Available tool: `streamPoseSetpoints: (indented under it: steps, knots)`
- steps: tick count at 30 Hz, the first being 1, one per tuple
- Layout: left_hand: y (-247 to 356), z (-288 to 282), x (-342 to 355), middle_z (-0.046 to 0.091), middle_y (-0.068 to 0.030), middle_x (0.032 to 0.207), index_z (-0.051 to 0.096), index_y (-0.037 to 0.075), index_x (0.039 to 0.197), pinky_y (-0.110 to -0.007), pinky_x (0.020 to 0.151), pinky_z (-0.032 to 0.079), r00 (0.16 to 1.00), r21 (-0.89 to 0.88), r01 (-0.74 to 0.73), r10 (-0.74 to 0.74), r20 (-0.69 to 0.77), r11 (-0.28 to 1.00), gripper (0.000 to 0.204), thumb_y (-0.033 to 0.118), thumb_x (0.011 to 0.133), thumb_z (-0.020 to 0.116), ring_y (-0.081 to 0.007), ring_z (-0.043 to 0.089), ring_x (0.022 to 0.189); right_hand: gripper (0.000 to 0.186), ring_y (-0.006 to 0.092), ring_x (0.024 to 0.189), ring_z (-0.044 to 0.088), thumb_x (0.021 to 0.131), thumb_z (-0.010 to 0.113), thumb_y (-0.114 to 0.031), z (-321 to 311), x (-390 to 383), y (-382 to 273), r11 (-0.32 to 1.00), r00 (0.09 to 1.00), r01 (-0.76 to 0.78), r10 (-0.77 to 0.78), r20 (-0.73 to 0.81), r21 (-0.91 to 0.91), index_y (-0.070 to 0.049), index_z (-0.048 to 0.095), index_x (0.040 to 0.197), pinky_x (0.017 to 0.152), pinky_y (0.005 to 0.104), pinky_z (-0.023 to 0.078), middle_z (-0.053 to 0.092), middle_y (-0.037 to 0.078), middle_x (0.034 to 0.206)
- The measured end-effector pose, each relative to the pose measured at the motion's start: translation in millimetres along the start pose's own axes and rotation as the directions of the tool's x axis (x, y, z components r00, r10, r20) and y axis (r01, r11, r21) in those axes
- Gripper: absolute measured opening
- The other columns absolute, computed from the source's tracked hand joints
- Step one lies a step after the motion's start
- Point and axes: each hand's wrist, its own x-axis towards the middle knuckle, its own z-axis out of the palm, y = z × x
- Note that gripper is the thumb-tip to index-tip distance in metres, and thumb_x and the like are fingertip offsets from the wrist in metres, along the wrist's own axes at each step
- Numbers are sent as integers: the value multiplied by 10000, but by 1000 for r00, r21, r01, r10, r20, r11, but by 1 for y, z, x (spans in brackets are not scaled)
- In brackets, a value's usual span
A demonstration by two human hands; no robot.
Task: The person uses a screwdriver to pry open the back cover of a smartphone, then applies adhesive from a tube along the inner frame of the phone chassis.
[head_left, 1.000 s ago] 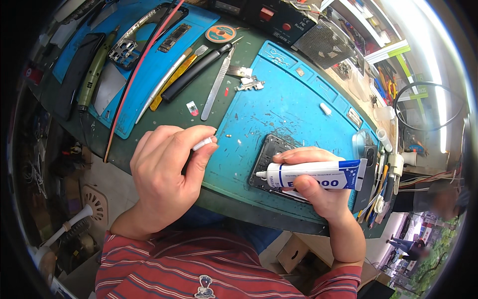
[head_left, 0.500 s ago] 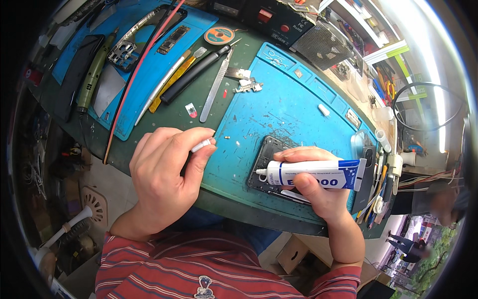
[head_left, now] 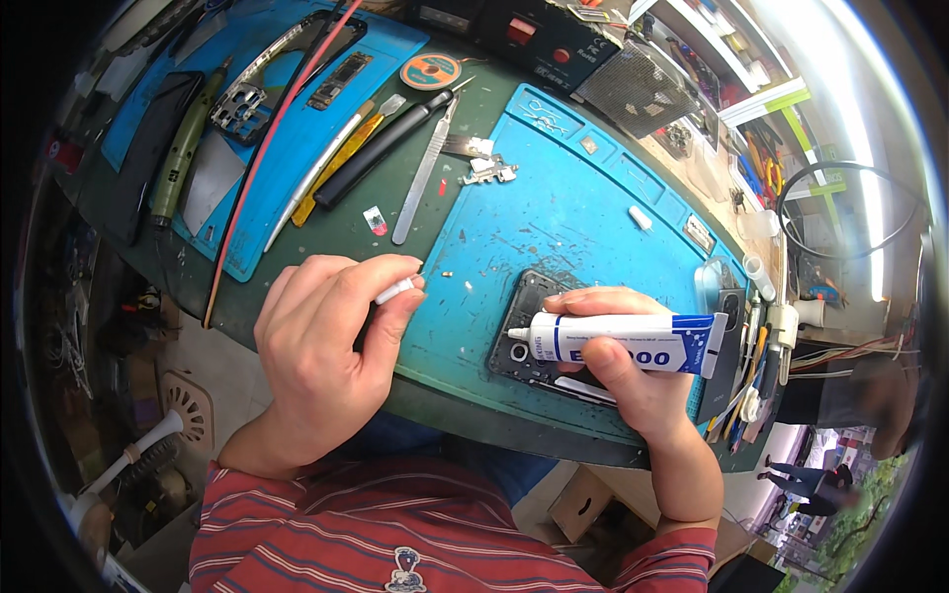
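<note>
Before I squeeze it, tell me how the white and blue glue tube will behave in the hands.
The white and blue glue tube looks soft-walled, so it probably dents under the right hand. Small and slim, it seems light. Its flat crimped end likely limits rolling on the blue work mat.

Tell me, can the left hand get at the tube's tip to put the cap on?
Probably yes. The left hand pinches the white cap, and only bare blue mat lies between it and the tube, whose tip points left from the right hand.

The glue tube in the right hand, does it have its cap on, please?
No, the glue tube has a bare nozzle, and the left hand pinches a small white cap apart from it.
</note>
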Motion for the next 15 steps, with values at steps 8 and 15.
streamPoseSetpoints:
  steps: [8, 15]
  knots:
    - [-5, 5, 0, 736, -28, 887, 762, 88, 1112, -370, 662, 454, 996, 3, -62, 62, -64, 998, 227, 101, 902, 846, -223, 659, 754, 317, 260, 1129, 738, 1004, 805, -184, 0, 0, -1, 999, 1000, -16, 15, -15, -28, 2, 752, 1255, 965, 381, 589, 774, 163, 1261]
    - [-6, 5, 0, 736, -27, 887, 760, 89, 1119, -369, 664, 454, 995, 7, -66, 67, -69, 998, 234, 103, 902, 848, -221, 660, 756, 321, 259, 1124, 735, 1006, 805, -184, 2, 0, -1, 1000, 999, -19, 18, -39, -19, 12, 748, 1253, 949, 377, 596, 772, 169, 1266]
